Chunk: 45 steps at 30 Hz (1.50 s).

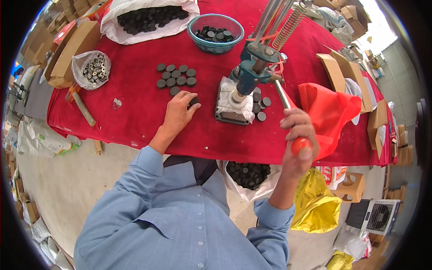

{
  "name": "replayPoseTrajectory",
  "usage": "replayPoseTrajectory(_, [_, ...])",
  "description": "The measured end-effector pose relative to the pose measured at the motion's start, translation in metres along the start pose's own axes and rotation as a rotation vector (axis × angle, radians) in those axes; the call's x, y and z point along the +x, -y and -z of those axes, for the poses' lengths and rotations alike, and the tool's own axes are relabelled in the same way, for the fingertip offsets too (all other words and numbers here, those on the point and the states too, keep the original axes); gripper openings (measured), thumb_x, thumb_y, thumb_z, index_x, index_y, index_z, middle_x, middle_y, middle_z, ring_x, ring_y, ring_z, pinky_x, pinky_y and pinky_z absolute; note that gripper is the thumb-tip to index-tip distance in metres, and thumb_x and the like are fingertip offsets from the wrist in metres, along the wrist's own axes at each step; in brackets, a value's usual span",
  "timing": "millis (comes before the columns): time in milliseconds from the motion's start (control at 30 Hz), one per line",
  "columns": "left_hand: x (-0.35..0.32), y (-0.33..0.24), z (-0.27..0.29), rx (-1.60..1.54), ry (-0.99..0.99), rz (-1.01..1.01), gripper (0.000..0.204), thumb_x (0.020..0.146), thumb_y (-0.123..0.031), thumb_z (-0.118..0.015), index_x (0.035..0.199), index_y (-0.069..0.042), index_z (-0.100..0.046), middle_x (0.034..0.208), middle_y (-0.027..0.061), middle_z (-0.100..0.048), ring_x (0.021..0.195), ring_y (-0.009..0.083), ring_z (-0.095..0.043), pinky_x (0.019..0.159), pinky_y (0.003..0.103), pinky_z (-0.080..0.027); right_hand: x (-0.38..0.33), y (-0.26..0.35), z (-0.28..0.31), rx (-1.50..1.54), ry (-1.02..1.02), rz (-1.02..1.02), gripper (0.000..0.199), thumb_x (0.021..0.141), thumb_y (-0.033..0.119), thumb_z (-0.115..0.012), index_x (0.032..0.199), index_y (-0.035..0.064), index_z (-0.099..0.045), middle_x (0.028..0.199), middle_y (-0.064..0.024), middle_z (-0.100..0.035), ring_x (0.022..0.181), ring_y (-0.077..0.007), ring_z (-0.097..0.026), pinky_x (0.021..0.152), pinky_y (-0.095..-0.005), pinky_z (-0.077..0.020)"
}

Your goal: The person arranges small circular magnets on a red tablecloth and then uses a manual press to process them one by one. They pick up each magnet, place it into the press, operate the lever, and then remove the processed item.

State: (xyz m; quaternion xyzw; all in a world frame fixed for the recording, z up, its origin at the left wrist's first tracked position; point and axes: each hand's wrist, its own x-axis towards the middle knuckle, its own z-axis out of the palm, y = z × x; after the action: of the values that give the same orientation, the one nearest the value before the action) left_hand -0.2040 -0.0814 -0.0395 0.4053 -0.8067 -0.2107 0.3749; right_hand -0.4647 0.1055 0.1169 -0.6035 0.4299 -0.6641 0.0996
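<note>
My left hand [177, 113] is at the table's near middle, its thumb and fingers closed on a black round disc [194, 101]. Just beyond it, several similar black discs [171, 82] lie in loose rows. My right hand [299, 137] is wrapped round the red ball knob [301, 145] of a metal lever [282, 94]. That lever belongs to a green hand press [250, 77] with a tall coil spring. Its white round ram sits over a base [231, 116] covered with white wrapping. More black discs [261, 116] lie to the right of the base.
A teal bowl [216, 15] and a white sack [108, 22] hold black discs at the back. A bag of small metal parts [107, 72] and a wood-handled hammer [84, 110] are at left. A red bag [330, 110] lies right. Another sack of discs [234, 185] stands below the edge.
</note>
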Motion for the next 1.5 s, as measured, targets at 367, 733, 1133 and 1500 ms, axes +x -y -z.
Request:
replayPoseTrajectory(367, [0.046, -0.077, -0.059, -0.210, 0.014, -0.120, 0.071, 0.078, -0.021, -0.095, 0.138, -0.003, -0.060, 0.103, 0.0151, -0.076, 0.083, 0.0306, -0.072, 0.076, 0.042, -0.059, 0.117, 0.020, -0.005, 0.219, -0.138, -0.389, 0.050, 0.107, 0.047, -0.048, 0.083, 0.0027, -0.054, 0.078, -0.0084, -0.055, 0.078, -0.0245, -0.062, 0.069, -0.0399, -0.0536])
replayPoseTrajectory(733, [0.038, -0.072, -0.039, -0.060, -0.025, -0.139, 0.049, 0.084, -0.027, -0.089, 0.124, -0.005, -0.071, 0.118, 0.0154, -0.073, 0.113, 0.0357, -0.068, 0.095, 0.046, -0.056, 0.032, -0.003, -0.003, 0.164, -0.031, -0.019, 0.058, 0.102, 0.057, -0.055, 0.080, 0.0025, -0.053, 0.081, -0.0128, -0.056, 0.087, -0.0327, -0.062, 0.080, -0.0451, -0.0520])
replayPoseTrajectory(1133, [-0.013, 0.021, 0.024, 0.194, -0.169, 0.056, 0.035, 0.090, -0.007, -0.079, 0.125, -0.005, -0.076, 0.121, 0.0147, -0.066, 0.108, 0.0318, -0.065, 0.093, 0.044, -0.055, -0.035, -0.013, -0.008, 0.014, -0.100, -0.041, 0.063, 0.100, 0.066, -0.054, 0.085, 0.0056, -0.059, 0.101, -0.0177, -0.068, 0.123, -0.0412, -0.060, 0.108, -0.0548, -0.0441])
replayPoseTrajectory(1500, [0.031, -0.082, -0.034, -0.181, -0.037, -0.069, 0.061, 0.081, -0.013, -0.091, 0.135, -0.002, -0.066, 0.111, 0.0148, -0.076, 0.081, 0.0248, -0.070, 0.074, 0.038, -0.059, 0.090, 0.010, 0.005, 0.258, -0.039, -0.233, 0.052, 0.104, 0.047, -0.053, 0.083, 0.0001, -0.056, 0.082, -0.0127, -0.058, 0.085, -0.0289, -0.064, 0.080, -0.0429, -0.0549])
